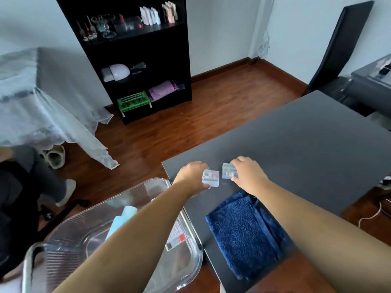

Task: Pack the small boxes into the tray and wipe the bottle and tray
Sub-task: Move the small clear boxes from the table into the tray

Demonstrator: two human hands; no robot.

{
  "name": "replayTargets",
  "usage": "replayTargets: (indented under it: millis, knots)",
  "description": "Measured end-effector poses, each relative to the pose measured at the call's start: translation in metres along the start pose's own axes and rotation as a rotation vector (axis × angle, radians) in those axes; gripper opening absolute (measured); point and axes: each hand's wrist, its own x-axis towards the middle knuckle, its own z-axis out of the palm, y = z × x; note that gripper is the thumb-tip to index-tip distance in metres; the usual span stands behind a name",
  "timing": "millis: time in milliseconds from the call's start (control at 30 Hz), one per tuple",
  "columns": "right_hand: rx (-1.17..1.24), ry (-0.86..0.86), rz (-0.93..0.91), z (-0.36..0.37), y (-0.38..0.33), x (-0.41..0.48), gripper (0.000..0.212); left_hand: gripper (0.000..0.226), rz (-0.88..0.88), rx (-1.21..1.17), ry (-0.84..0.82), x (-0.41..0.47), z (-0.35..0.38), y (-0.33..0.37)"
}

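Note:
Two small clear boxes lie on the black table (296,144) near its left corner. My left hand (191,174) grips the left small box (211,178) by its left side. My right hand (248,173) closes on the right small box (228,171) from the right. A clear ribbed plastic tray (69,233) sits lower left, beside the table. Inside it lie a pale blue bottle (122,218), partly hidden by my left forearm, and another small box (176,237) with a red label. A folded dark blue towel (243,231) lies on the table between my arms.
A black shelf unit (135,58) with a green basket (133,101) stands at the back. A cloth-covered table (42,98) is at the left, with another person's legs and a shoe (67,191) below it. A black chair (338,45) and a cable (372,214) are at the right.

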Motion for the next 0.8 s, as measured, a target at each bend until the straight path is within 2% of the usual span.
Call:
replayTargets:
  millis: [167,367,567,667,800]
  knots:
    - [0.107,0.132,-0.04,-0.035,-0.041,-0.008,0.04,0.039,-0.014,-0.062,0.095,-0.037,-0.044,-0.02]
    - [0.159,0.219,-0.205,-0.058,-0.127,-0.029,0.043,0.04,-0.127,-0.05,0.207,-0.115,-0.078,-0.08]
    - [0.19,0.148,-0.348,-0.027,-0.198,-0.061,0.044,0.045,-0.246,-0.034,0.142,-0.176,-0.044,-0.121]
    - [0.118,0.088,-0.397,0.003,-0.212,-0.077,0.041,0.046,-0.269,-0.003,0.093,-0.191,-0.012,-0.126]
    - [0.048,-0.029,-0.394,0.04,-0.214,-0.09,0.034,0.035,-0.307,-0.026,0.001,-0.202,0.03,-0.128]
